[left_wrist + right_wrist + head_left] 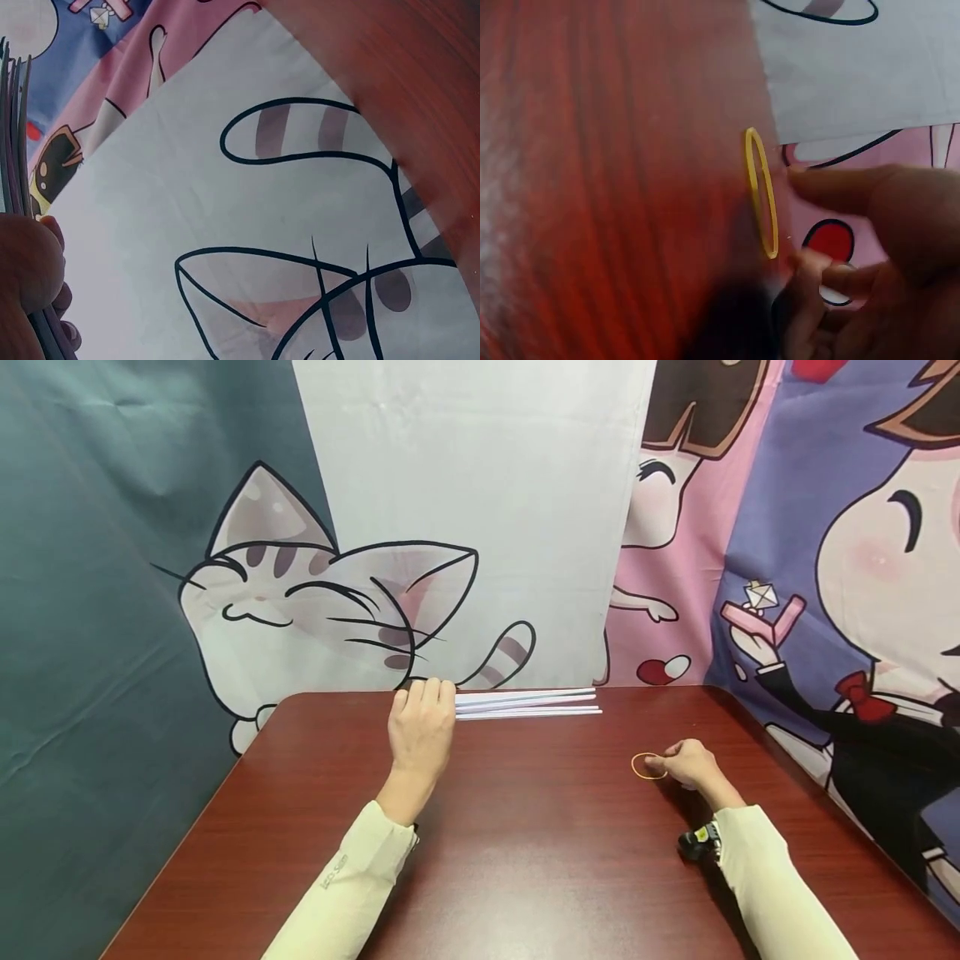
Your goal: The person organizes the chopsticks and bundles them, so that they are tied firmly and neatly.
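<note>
In the head view my left hand (422,731) grips a bundle of thin white sticks (525,700) near the table's far edge. Their free ends fan out slightly to the right, and the gripped ends are hidden in the fist. The left wrist view has the same sticks (15,135) rising past the thumb. A thin yellow rubber band (771,202) is by the fingertips of my right hand (692,763), on the right of the table. In the right wrist view the thumb and fingers stand apart beside the band, with no visible pinch on it.
The reddish-brown wooden table (540,860) has rounded far corners. Close behind it hangs a cloth backdrop (480,460) printed with a cartoon cat and cartoon people. A dark device (697,843) is at my right wrist.
</note>
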A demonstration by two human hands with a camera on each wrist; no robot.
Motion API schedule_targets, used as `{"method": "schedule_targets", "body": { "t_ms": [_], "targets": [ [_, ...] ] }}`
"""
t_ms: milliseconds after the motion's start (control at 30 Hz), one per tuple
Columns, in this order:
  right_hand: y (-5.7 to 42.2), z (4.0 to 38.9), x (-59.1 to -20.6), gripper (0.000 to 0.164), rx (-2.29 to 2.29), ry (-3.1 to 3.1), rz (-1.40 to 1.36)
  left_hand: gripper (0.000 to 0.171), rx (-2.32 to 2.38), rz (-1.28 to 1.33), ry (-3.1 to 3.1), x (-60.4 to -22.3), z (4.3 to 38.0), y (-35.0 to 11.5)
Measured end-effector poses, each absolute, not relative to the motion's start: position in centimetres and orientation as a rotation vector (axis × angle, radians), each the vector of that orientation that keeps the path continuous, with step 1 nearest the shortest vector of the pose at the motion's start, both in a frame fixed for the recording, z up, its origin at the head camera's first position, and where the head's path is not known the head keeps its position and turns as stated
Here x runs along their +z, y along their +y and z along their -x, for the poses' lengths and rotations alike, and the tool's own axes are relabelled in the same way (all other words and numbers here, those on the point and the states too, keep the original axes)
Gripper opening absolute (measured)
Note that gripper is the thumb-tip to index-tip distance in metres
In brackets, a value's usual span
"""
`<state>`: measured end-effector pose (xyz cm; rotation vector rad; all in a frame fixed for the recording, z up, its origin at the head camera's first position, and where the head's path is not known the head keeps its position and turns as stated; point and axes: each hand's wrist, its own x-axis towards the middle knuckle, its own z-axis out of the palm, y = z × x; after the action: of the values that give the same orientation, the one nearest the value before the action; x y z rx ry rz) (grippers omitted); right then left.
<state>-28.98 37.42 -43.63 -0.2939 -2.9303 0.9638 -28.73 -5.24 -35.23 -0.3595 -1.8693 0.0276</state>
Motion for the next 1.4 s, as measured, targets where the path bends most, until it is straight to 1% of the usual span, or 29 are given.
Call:
{"method": "schedule_targets", "body": {
  "t_ms": [67,167,300,367,433,567,600,633,700,767,833,967,1133,1200,1333,1400],
  "targets": [
    [37.5,29.0,-43.7,0.042,0.929,-2.967,0.337,0.019,0.025,0.36,-1.872,-35.2,28.7,-5.4],
    [37.6,29.1,-43.7,0.026,0.86,-2.994,0.303,0.018,0.031,0.351,-1.879,-35.1,28.7,-5.5],
    [37.6,29.3,-44.0,0.025,0.928,-2.999,0.196,0.018,0.044,0.335,-1.897,-35.2,28.6,-5.8],
    [37.4,29.4,-44.1,0.024,1.127,-2.943,0.156,0.018,0.045,0.336,-1.904,-35.3,28.6,-5.9],
    [37.4,29.4,-44.2,0.021,1.474,-2.817,0.123,0.017,0.036,0.339,-1.91,-35.3,28.5,-6.0],
    [37.1,29.3,-43.7,0.007,2.241,-2.319,0.007,0.016,0.033,0.335,-1.929,-35.5,28.5,-6.0],
    [37.0,29.2,-43.5,0.007,2.391,-2.183,-0.045,0.016,0.034,0.334,-1.936,-35.5,28.5,-6.0],
    [36.9,29.1,-43.2,0.012,2.516,-2.042,-0.107,0.016,0.036,0.334,-1.937,-35.5,28.5,-6.0],
    [36.5,28.9,-42.4,0.026,2.7,-1.784,-0.269,0.016,0.039,0.335,-1.94,-35.6,28.5,-6.0],
    [35.9,28.8,-41.5,0.037,2.781,-1.595,-0.44,0.015,0.039,0.337,-1.938,-35.7,28.6,-6.0],
    [35.0,28.6,-40.7,0.041,2.802,-1.461,-0.572,0.013,0.042,0.334,-1.935,-35.7,28.6,-5.9],
    [32.6,28.0,-39.0,0.033,2.677,-1.444,-0.662,0.012,0.035,0.334,-1.939,-35.7,28.6,-5.9],
    [28.9,26.9,-37.1,0.028,2.398,-1.579,-0.773,0.013,0.021,0.339,-1.939,-35.7,28.6,-5.8],
    [27.3,26.5,-36.6,0.03,2.286,-1.611,-0.795,0.013,0.017,0.336,-1.932,-35.7,28.5,-5.8],
    [24.5,26.0,-35.9,0.043,2.125,-1.653,-0.752,0.013,0.015,0.342,-1.931,-35.5,28.3,-5.5],
    [23.5,25.8,-35.6,0.044,2.057,-1.69,-0.725,0.013,0.017,0.348,-1.929,-35.5,28.2,-5.3]
  ]
}}
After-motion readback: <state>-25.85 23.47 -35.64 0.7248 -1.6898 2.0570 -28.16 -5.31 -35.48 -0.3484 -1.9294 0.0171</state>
